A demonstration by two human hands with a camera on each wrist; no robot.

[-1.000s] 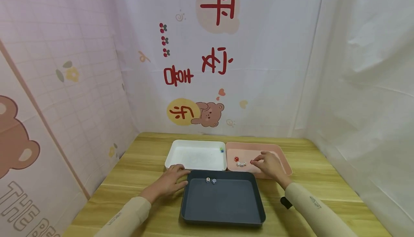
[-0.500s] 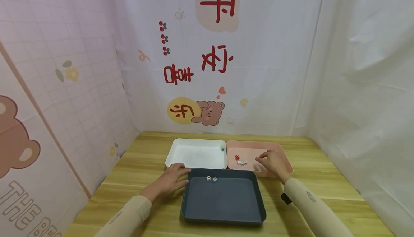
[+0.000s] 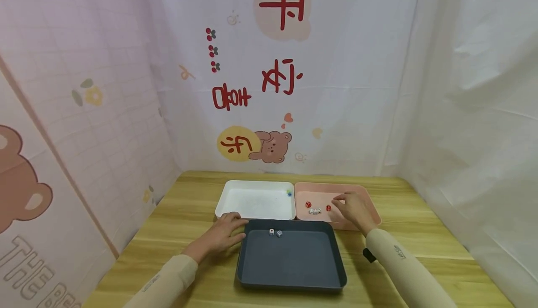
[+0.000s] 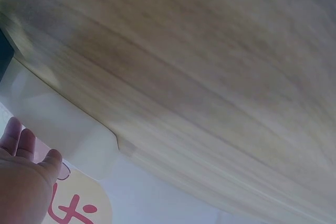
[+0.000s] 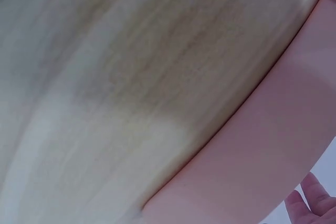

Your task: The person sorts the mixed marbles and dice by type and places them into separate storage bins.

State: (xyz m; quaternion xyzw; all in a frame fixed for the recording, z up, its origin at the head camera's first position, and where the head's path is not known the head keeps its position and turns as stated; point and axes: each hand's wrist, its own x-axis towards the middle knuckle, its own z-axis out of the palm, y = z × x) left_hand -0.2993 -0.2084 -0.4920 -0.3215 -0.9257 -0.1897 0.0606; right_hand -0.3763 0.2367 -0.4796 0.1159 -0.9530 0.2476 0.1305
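Observation:
My right hand [image 3: 353, 208] is over the pink tray [image 3: 365, 197], its thumb and index finger a little apart from a red die [image 3: 328, 208] lying on the tray floor. To the left of that die are another red die [image 3: 308, 204] and several white dice [image 3: 315, 211] in a short row. My left hand [image 3: 222, 233] lies by the left back corner of the dark grey tray [image 3: 294, 261], fingers extended and touching its rim. Two whitish dice, one a white die [image 3: 271, 232], sit near the back of the grey tray. In the wrist views the dice are hidden.
A white tray [image 3: 256, 200] stands left of the pink one, with small green and blue dice [image 3: 289, 193] at its right end. A small black object [image 3: 369, 255] shows beneath the right forearm. Printed cloth [image 3: 269, 79] hangs behind the wooden table [image 3: 403, 233].
The red die pinched by my right fingertips is let go and lies in the pink tray. The right fingers have drawn slightly away from it. My left hand stays put.

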